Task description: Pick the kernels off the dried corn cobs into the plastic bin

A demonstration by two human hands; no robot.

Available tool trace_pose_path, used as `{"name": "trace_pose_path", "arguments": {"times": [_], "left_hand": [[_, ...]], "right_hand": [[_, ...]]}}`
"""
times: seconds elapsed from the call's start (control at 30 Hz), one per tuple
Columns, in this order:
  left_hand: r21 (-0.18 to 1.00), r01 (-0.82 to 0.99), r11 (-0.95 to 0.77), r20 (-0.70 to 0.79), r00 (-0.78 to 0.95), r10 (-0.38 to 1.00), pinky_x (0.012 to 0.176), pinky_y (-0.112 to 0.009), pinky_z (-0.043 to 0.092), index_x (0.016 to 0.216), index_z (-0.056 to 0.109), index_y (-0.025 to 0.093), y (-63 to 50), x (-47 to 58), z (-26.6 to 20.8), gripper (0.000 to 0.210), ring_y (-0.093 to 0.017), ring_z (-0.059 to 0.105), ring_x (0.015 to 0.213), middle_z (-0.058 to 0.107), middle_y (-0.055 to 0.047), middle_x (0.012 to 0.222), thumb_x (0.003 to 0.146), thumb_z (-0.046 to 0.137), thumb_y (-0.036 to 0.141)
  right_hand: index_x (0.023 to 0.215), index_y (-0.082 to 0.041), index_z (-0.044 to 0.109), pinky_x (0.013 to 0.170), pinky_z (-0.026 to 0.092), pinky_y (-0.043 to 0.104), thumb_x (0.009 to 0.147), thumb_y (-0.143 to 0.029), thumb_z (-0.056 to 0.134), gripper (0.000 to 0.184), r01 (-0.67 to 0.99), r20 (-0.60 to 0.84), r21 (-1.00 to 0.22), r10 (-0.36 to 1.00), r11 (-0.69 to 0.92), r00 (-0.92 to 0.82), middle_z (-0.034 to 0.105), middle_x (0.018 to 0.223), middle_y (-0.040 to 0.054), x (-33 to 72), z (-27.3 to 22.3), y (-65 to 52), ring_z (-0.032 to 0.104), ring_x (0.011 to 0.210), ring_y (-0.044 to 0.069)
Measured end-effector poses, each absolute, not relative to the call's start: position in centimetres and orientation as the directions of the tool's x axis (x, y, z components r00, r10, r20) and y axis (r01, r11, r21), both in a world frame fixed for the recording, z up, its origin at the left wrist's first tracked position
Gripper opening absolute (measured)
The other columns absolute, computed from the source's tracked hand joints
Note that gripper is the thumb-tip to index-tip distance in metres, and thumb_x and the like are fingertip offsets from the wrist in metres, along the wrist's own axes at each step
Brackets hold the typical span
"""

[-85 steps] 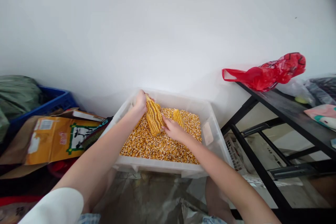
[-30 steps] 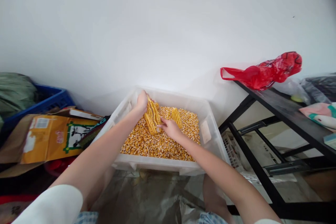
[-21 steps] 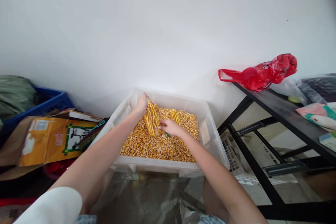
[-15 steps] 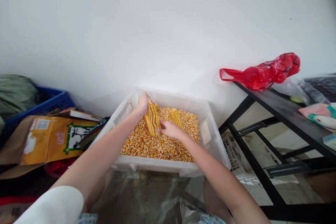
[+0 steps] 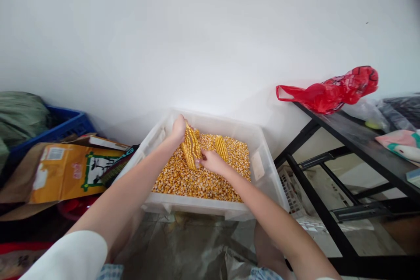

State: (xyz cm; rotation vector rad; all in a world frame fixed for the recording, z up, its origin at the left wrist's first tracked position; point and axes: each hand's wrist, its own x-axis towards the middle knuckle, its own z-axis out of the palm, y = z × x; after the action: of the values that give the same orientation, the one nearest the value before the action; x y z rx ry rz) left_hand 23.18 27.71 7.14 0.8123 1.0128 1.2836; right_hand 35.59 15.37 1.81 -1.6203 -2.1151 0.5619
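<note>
My left hand (image 5: 179, 127) is closed round the upper end of a dried corn cob (image 5: 190, 146), which is held tilted over a bin. Dark bare rows run along the cob between its yellow kernels. At its lower right side the fingers of my right hand (image 5: 211, 161) are bent and pressed on it; the thumb's exact place is hard to make out. Beneath both hands, loose corn kernels (image 5: 197, 186) fill the lower part of the translucent plastic bin (image 5: 262, 133). A second corn cob (image 5: 221, 148) lies on the kernels just behind my right hand.
To the right stands a black metal frame table (image 5: 354, 135) with a red plastic bag (image 5: 331, 92) on it. A white crate (image 5: 290, 192) sits below. On the left are a yellow cardboard box (image 5: 65, 170) and a blue crate (image 5: 70, 124). A white wall rises behind the bin.
My right hand's fingers have shifted slightly at the cob's lower end. The cob and my left hand stay nearly in place; the whole view has shifted a little.
</note>
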Motion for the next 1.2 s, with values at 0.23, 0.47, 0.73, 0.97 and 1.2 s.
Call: {"name": "trace_pose_path", "arguments": {"times": [0.23, 0.47, 0.73, 0.97, 1.2], "left_hand": [[0.9, -0.405, 0.161, -0.15, 0.058, 0.987, 0.04, -0.025, 0.041, 0.058, 0.04, 0.019, 27.7, 23.2, 7.2, 0.022, -0.017, 0.053, 0.04, 0.043, -0.002, 0.038, 0.078, 0.034, 0.028], [0.883, -0.437, 0.169, -0.167, 0.042, 0.985, 0.043, -0.023, 0.041, 0.059, 0.04, 0.019, 27.5, 23.3, 7.4, 0.023, -0.016, 0.055, 0.044, 0.04, 0.0, 0.038, 0.08, 0.033, 0.027], [0.905, -0.402, 0.136, -0.137, 0.028, 0.99, 0.04, -0.023, 0.04, 0.059, 0.041, 0.019, 27.7, 23.5, 7.0, 0.025, -0.015, 0.052, 0.039, 0.041, 0.0, 0.039, 0.08, 0.032, 0.029], [0.93, -0.353, 0.102, -0.106, 0.008, 0.994, 0.041, -0.023, 0.041, 0.06, 0.042, 0.019, 27.6, 23.6, 7.1, 0.023, -0.014, 0.05, 0.039, 0.044, -0.001, 0.04, 0.079, 0.032, 0.028], [0.904, -0.402, 0.144, -0.133, 0.057, 0.99, 0.044, -0.023, 0.043, 0.059, 0.04, 0.018, 27.6, 23.5, 7.1, 0.024, -0.014, 0.05, 0.039, 0.042, 0.0, 0.038, 0.079, 0.033, 0.029]], "right_hand": [[0.103, -0.018, 0.059, 0.071, 0.04, 0.024, 0.084, -0.024, 0.047, 0.024, 0.722, 0.079, -0.623, 0.942, 0.301, -0.325, 0.065, 0.089, 0.0041, 36.4, 2.2, 15.8, 0.058, 0.078, 0.016], [0.1, -0.014, 0.058, 0.066, 0.037, 0.024, 0.086, -0.024, 0.042, 0.023, 0.87, 0.102, -0.449, 0.979, 0.203, -0.176, 0.066, 0.086, 0.0089, 34.8, 2.5, 14.9, 0.059, 0.075, 0.017], [0.096, -0.016, 0.062, 0.064, 0.034, 0.023, 0.09, -0.031, 0.042, 0.026, 0.919, 0.103, -0.366, 0.988, 0.146, -0.116, 0.068, 0.082, 0.0081, 34.6, 2.1, 14.8, 0.06, 0.074, 0.016], [0.089, -0.017, 0.066, 0.064, 0.033, 0.021, 0.087, -0.034, 0.048, 0.026, 0.872, 0.075, -0.47, 0.991, 0.136, -0.114, 0.068, 0.083, 0.0055, 35.2, 2.6, 15.3, 0.058, 0.074, 0.014], [0.091, -0.015, 0.065, 0.059, 0.033, 0.02, 0.08, -0.023, 0.054, 0.017, 0.844, -0.017, -0.503, 0.975, 0.184, -0.223, 0.065, 0.075, 0.0029, 35.7, 3.5, 15.5, 0.054, 0.066, 0.012]]}}
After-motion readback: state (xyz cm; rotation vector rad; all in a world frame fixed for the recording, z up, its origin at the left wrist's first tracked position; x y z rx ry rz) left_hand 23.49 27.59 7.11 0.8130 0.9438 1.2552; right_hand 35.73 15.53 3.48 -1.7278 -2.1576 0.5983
